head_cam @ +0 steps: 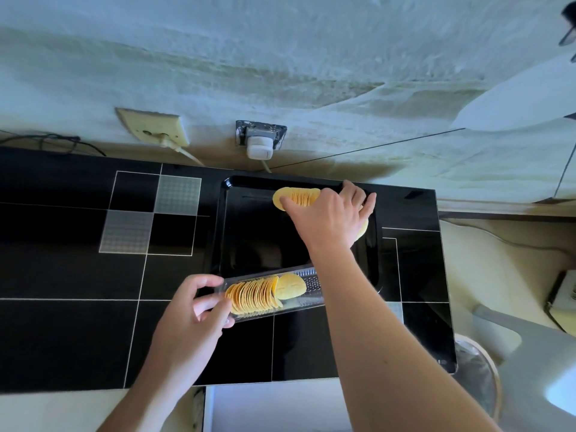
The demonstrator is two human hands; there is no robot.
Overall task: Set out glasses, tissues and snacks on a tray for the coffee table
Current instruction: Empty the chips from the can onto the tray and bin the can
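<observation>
A black tray point(249, 238) lies on the black tiled counter. At its far edge lies a row of yellow stacked crisps point(296, 196), and my right hand point(330, 216) reaches over them with its fingers spread around the stack, index tip on the left end. Another crisp point(363, 229) shows under the palm. My left hand point(193, 316) grips the left end of a clear plastic crisp sleeve point(311, 286) that rests across the tray's near rim. Several crisps point(261, 294) remain stacked inside it.
The counter point(78, 322) runs left with grey patterned tiles point(127, 232). Two wall sockets point(260, 140) with plugs and cords sit just behind the tray. A white drawer or box point(274, 406) is below the counter edge. Pale objects crowd the right side.
</observation>
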